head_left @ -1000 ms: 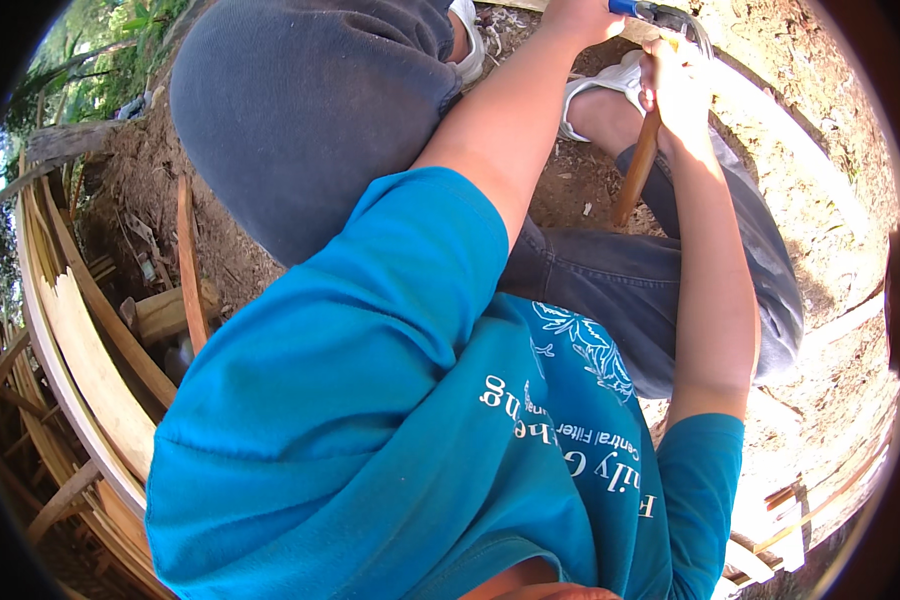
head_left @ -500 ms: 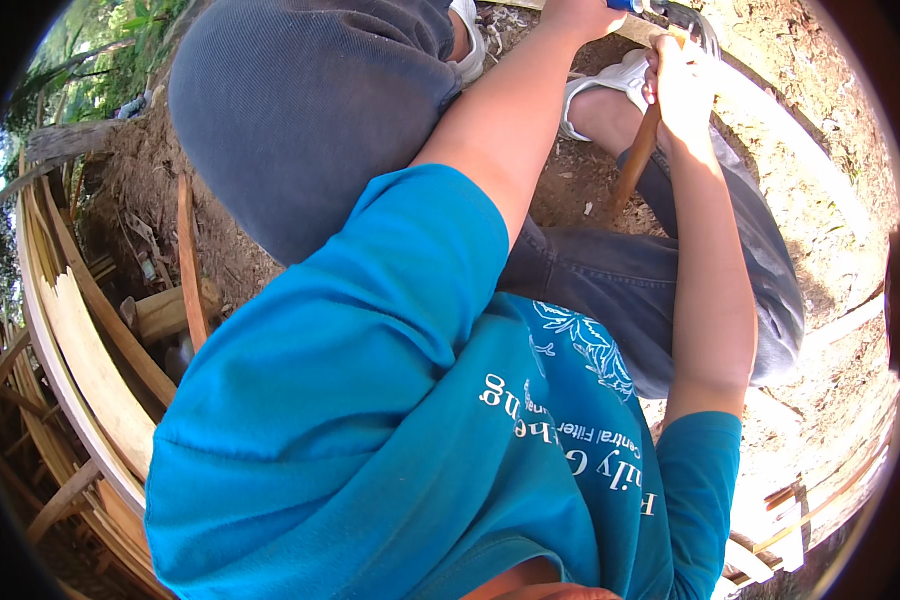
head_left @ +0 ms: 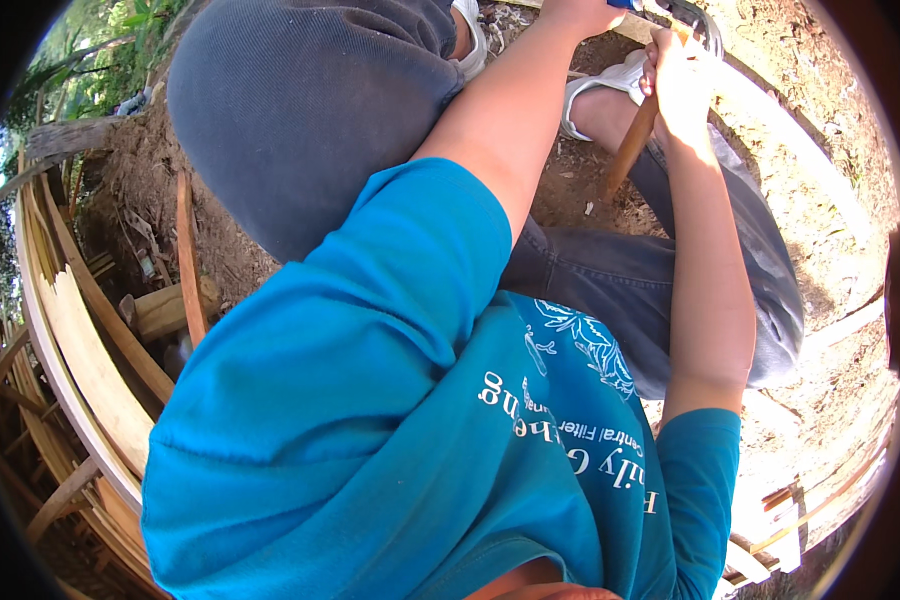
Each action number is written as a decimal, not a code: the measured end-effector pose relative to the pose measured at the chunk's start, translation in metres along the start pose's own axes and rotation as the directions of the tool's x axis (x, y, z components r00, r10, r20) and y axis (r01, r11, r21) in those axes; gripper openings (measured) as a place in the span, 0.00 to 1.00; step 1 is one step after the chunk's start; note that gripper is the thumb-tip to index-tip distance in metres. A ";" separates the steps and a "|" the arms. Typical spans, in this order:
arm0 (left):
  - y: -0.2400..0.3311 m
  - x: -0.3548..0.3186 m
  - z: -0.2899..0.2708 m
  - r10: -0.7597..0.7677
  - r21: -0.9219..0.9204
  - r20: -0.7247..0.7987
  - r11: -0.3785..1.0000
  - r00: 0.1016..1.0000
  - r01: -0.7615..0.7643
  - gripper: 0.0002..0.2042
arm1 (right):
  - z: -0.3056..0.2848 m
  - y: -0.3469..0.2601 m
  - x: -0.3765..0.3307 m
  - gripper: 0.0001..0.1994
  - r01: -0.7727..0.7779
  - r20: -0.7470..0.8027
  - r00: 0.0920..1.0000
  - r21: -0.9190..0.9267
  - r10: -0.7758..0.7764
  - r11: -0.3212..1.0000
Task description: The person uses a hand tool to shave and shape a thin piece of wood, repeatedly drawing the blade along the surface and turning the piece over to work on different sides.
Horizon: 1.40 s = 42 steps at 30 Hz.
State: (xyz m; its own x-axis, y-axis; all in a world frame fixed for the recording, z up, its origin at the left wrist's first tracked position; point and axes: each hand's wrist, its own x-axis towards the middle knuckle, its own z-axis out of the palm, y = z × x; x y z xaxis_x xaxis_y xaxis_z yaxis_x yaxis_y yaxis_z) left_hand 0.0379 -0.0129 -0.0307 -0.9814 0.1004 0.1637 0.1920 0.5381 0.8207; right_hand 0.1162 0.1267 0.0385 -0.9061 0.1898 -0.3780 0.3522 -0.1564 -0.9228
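I look down on my own blue shirt point(head_left: 390, 420) and grey trousers point(head_left: 300, 110). My right hand point(head_left: 682, 75) is clenched around a brown wooden handle point(head_left: 628, 150) that slants down toward the dirt between my knees. A curved metal head point(head_left: 705, 22) shows just above the fist. My left hand point(head_left: 575, 12) reaches to the top edge of the picture and is mostly cut off there. A small blue thing point(head_left: 622, 3) sits beside it, and I cannot tell whether that hand holds it. A white sandal point(head_left: 610, 85) on my foot lies just left of the handle.
Several long wooden strips and planks point(head_left: 80, 340) are stacked and bent along the left side. A short wood block point(head_left: 170, 308) lies on the brown dirt point(head_left: 230, 250). A pale long plank point(head_left: 800, 150) runs across the upper right. More strips lie at the lower right point(head_left: 790, 520).
My right hand and the wooden handle have risen slightly toward the top edge. The left arm has stayed where it was.
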 end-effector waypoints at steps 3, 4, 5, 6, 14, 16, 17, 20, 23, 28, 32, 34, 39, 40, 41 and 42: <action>0.004 0.002 -0.001 -0.027 0.020 0.046 0.999 0.999 0.026 0.04 | 0.001 -0.002 -0.002 0.11 -0.011 0.011 1.000 0.010 0.011 1.000; 0.004 0.000 -0.002 -0.023 0.018 0.058 1.000 0.998 0.022 0.04 | 0.000 -0.001 -0.003 0.11 0.003 0.026 1.000 -0.066 -0.002 0.998; 0.003 -0.001 -0.003 -0.017 0.015 0.064 1.000 0.998 0.016 0.04 | 0.001 -0.003 -0.004 0.11 0.024 0.046 0.999 -0.143 -0.017 0.989; 0.002 -0.001 -0.004 -0.011 0.012 0.070 1.000 0.997 0.010 0.04 | 0.001 -0.004 -0.004 0.11 0.045 0.067 0.997 -0.219 -0.031 0.975; 0.006 -0.004 0.000 0.051 -0.001 0.073 0.999 0.996 -0.051 0.06 | -0.007 -0.001 -0.005 0.07 -0.007 0.106 0.994 -0.030 0.010 1.000; 0.014 -0.007 0.002 0.095 -0.046 0.051 0.995 0.994 -0.092 0.07 | -0.013 -0.005 -0.004 0.07 -0.042 0.036 0.999 0.021 0.041 0.999; 0.016 -0.006 0.004 0.094 -0.028 0.040 0.995 0.995 -0.092 0.07 | -0.013 -0.009 -0.006 0.07 -0.059 0.005 0.998 0.045 0.059 0.997; 0.023 -0.001 0.010 0.085 -0.023 0.039 0.996 0.996 -0.084 0.09 | -0.018 -0.017 -0.008 0.07 -0.080 0.008 0.997 -0.005 0.080 0.997; 0.031 0.006 0.017 0.014 0.113 0.092 0.993 0.996 -0.024 0.09 | -0.018 -0.030 -0.014 0.08 -0.071 -0.032 0.997 -0.004 0.071 0.997; 0.025 0.004 0.018 0.076 -0.001 0.074 0.997 0.994 -0.076 0.09 | -0.019 -0.033 -0.018 0.08 0.010 0.002 1.000 0.028 -0.010 1.000; 0.030 0.006 0.015 0.049 -0.006 0.092 0.999 0.995 -0.049 0.09 | -0.017 -0.034 -0.019 0.07 -0.007 0.011 1.000 -0.029 0.007 1.000; 0.028 0.005 0.016 0.048 -0.015 0.053 0.999 0.997 -0.047 0.09 | -0.017 -0.036 -0.018 0.06 0.000 0.003 1.000 -0.001 0.000 1.000; 0.037 0.005 0.010 -0.001 -0.013 0.045 1.000 0.999 0.002 0.10 | -0.022 -0.036 -0.014 0.06 -0.016 -0.008 1.000 0.058 0.017 0.998; 0.039 0.005 0.009 -0.010 -0.016 0.052 1.000 0.999 0.011 0.10 | -0.024 -0.034 -0.014 0.06 -0.014 -0.013 1.000 0.064 0.015 0.998; 0.040 0.005 0.007 -0.019 -0.016 0.059 1.000 0.998 0.020 0.10 | -0.024 -0.033 -0.014 0.06 -0.012 -0.016 1.000 0.071 0.013 0.997; 0.041 0.005 0.007 -0.027 -0.017 0.066 0.999 0.997 0.028 0.10 | -0.024 -0.034 -0.014 0.06 -0.008 -0.010 1.000 0.060 0.009 0.998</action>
State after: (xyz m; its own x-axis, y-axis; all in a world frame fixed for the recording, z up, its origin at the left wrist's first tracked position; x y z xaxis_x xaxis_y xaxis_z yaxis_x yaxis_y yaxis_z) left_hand 0.0412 0.0150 -0.0003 -0.9845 0.1409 0.1047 0.1641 0.5264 0.8343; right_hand 0.1228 0.1522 0.0731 -0.9006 0.1979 -0.3870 0.3452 -0.2154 -0.9135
